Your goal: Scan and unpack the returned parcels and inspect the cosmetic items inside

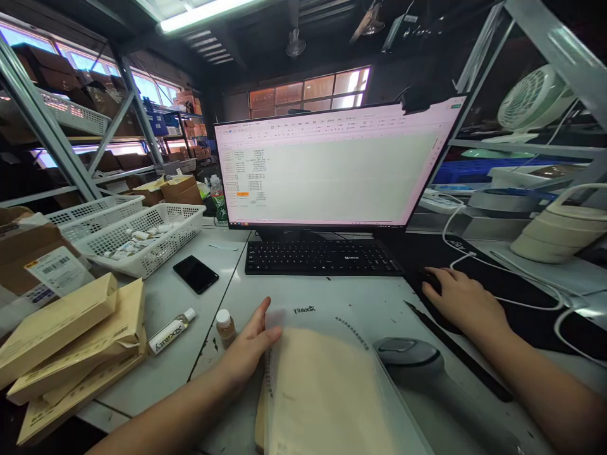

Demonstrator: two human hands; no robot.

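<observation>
The left hand (251, 344) is clamped on the left edge of a frosted bag (334, 379), thumb against that edge and the other fingers mostly hidden (how hard it presses, I cannot tell). The bag is at the near middle of the desk (227, 253), tilted up toward the viewer, probably so that one hand can steady it and leave the other free. Its far part bears dark print, which reads backwards from here. Inside shows a flat cream packet (308, 373); what that holds, if anything, cannot be seen.

The right hand (462, 303) is curled over a dark mouse (432, 281) on a black mat (521, 291), likely to work the lit monitor (332, 170) while the bag is held. The keyboard (322, 258) lies just before the monitor, within easy reach of both hands. A grey scanner (408, 352) lies just right of the bag, seemingly parked where the right hand could pick it up.

To the left, a white basket (175, 246) holds a loose pile of small bottles (137, 240), its slotted walls perhaps keeping them from rolling. A labelled bottle (171, 332) lies on its side beside a stack of cream boxes (71, 347) (they look closed, so their contents are hidden), and a white-capped bottle (226, 332) stands upright near the left hand.
</observation>
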